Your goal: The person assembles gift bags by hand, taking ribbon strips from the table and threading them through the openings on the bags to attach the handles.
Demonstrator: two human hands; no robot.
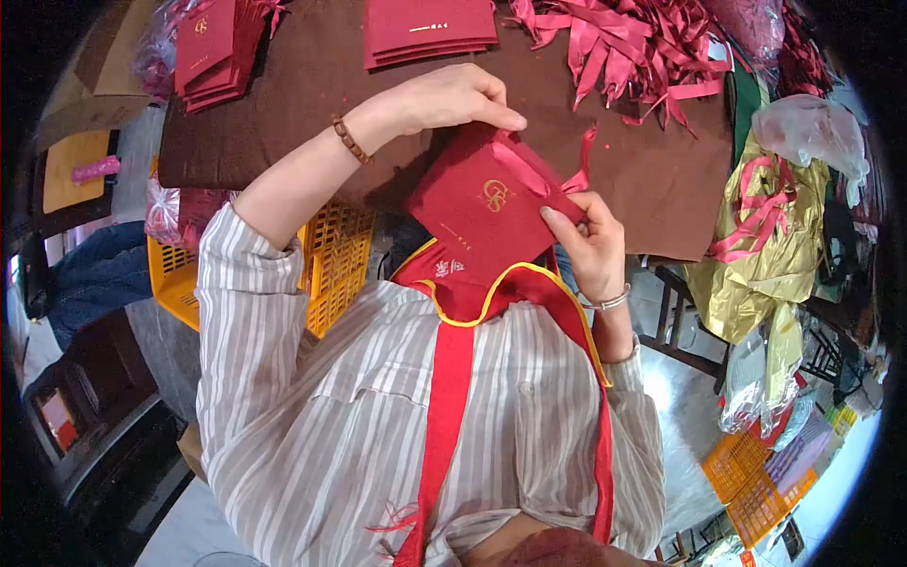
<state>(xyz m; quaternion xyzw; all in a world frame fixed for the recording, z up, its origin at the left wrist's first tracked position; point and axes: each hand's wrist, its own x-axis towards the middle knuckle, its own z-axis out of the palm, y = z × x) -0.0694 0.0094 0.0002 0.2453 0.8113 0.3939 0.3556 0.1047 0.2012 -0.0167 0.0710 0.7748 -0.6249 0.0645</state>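
A flat dark red paper gift bag point(463, 198) with a gold emblem is held tilted in front of me, over the near edge of the table. My left hand point(463, 99) reaches across its top, fingers closed at the upper corner. My right hand point(590, 246) pinches the right edge, thumb on the front face. A pink-red satin ribbon point(524, 170) crosses the bag near its upper edge, and a loose ribbon end point(584, 163) sticks out above my right hand.
A brown cloth point(312, 128) covers the table. On it lie a left stack of red bags point(215, 57), a middle stack point(430, 33) and a heap of ribbons point(633, 52). A yellow plastic crate point(335, 260) stands below left; gold wrapping point(756, 250) hangs at the right.
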